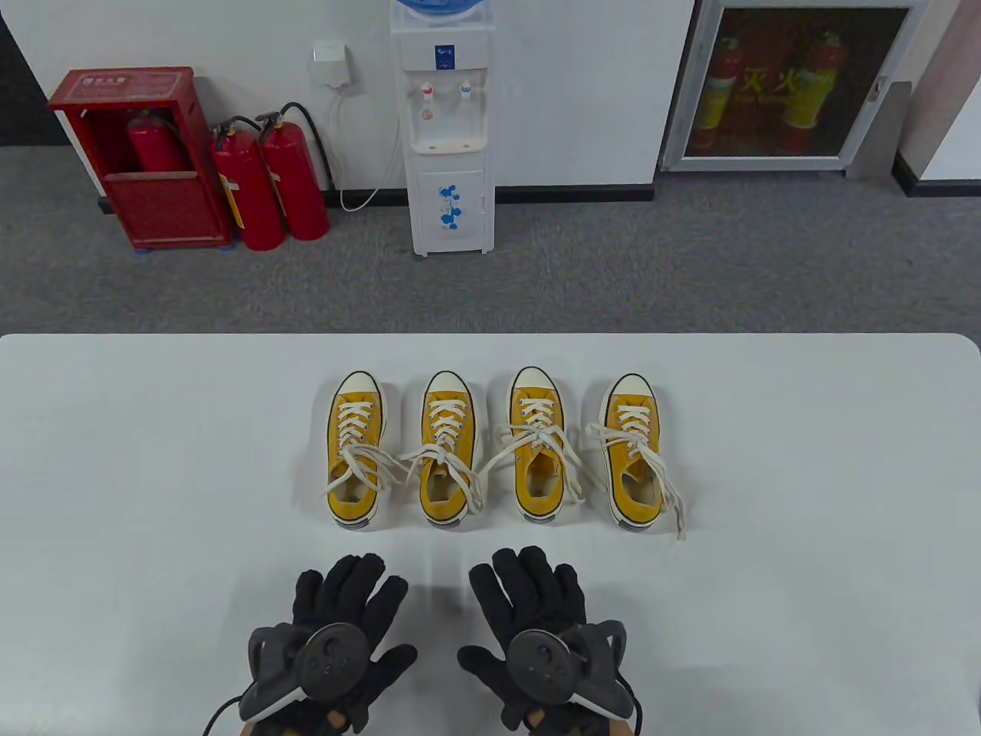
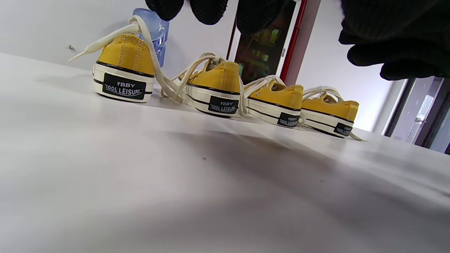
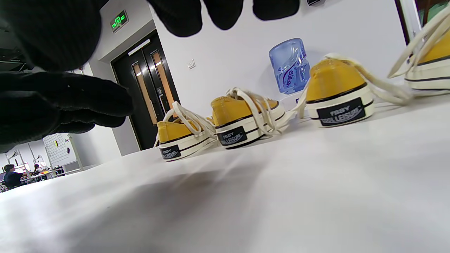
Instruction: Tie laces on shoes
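Both grips empty, fingers spread flat: black-gloved left hand (image 1: 337,613) and right hand (image 1: 533,613) rest on the near white table (image 1: 115,498). Beyond, four yellow canvas sneakers (image 1: 444,452) wait in a row, cream laces (image 1: 452,460) loose; tying has apparently not begun, and reaching forward comes next.

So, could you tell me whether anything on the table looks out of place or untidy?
Only the laces: all four yellow shoes stand in a neat row, but their white laces lie loose, spilling onto the table. Both hands, left and right, hold nothing.
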`<state>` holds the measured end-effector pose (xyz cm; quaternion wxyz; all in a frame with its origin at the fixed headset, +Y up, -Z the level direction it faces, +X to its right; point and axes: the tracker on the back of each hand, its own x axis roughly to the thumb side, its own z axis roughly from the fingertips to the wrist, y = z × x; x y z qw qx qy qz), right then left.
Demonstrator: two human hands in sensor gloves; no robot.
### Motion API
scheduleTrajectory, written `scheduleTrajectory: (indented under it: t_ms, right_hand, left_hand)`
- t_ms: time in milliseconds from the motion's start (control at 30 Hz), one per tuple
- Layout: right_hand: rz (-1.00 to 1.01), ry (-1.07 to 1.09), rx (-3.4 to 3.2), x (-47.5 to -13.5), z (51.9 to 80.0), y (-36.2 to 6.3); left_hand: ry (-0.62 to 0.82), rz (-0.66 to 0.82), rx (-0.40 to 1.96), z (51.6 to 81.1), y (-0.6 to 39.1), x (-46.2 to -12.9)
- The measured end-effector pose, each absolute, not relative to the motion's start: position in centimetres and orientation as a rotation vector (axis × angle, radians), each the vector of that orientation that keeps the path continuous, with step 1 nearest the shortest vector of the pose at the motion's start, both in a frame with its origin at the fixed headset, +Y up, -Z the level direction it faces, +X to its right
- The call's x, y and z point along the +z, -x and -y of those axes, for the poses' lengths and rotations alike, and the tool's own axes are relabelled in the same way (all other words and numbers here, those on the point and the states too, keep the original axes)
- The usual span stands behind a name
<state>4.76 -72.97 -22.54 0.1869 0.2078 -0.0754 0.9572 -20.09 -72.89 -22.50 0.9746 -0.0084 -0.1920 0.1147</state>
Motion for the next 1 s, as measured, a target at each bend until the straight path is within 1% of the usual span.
scheduleTrajectory:
  t_ms: [333, 600, 1000]
  right_hand:
    - [0.147, -0.581, 2.706, -23.1, 73.5, -5.1]
    - [0.132, -0.559, 2.708, -23.2, 73.6, -5.3]
    - [0.105, -0.530, 2.706, -23.6, 73.9, -5.8]
  left_hand:
    - [0.031, 0.373, 0.260, 72.9, 20.6, -22.8]
    - [0.072, 0.372, 0.248, 73.1, 20.5, -22.9]
    - [0.082, 0.369, 0.242, 73.1, 20.5, -23.0]
